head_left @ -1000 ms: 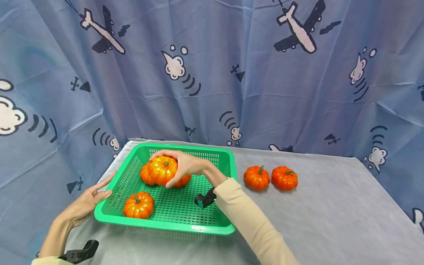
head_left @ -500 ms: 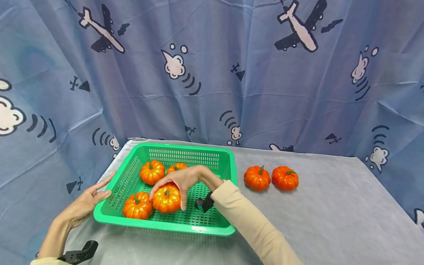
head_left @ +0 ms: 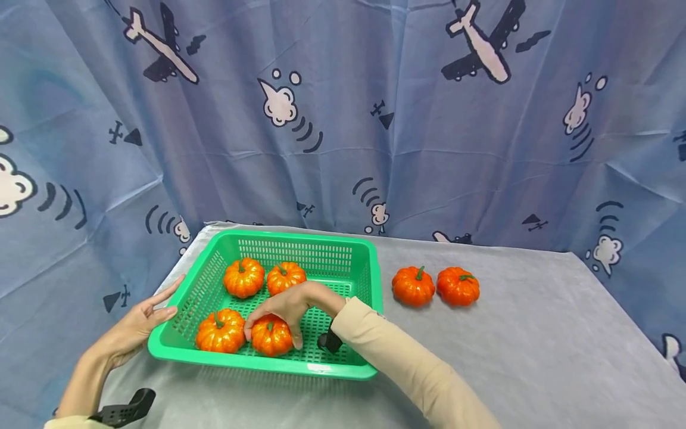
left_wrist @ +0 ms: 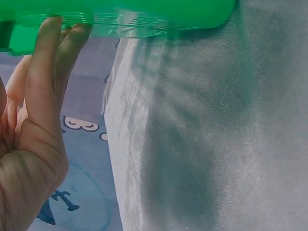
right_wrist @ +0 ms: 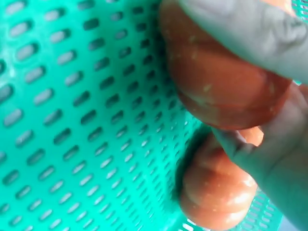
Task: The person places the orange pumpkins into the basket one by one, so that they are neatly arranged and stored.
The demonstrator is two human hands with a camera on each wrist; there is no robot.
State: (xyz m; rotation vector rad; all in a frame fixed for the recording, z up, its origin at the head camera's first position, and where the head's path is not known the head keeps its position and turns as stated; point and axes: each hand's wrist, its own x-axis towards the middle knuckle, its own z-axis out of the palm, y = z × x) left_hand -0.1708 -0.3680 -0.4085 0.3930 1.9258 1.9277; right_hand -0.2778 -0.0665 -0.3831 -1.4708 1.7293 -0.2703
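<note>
My right hand reaches down into the green plastic basket. It grips a small orange pumpkin from above, thumb on one side and fingers on the other, close over the mesh floor. Left of it, another pumpkin sits in the front left corner. Two more pumpkins stand toward the back: one pumpkin at the left and one pumpkin beside it. At the basket's left side, my left hand touches the rim with extended fingers; the left wrist view shows fingers against the outer wall.
Two deeper orange pumpkins lie on the grey-white table cloth right of the basket: a left pumpkin and a right pumpkin. A blue curtain with airplane prints hangs behind and along the sides.
My right hand has carried the pumpkin from over the back of the basket forward and down to the front, beside the front left pumpkin. The left hand has stayed at the rim.
</note>
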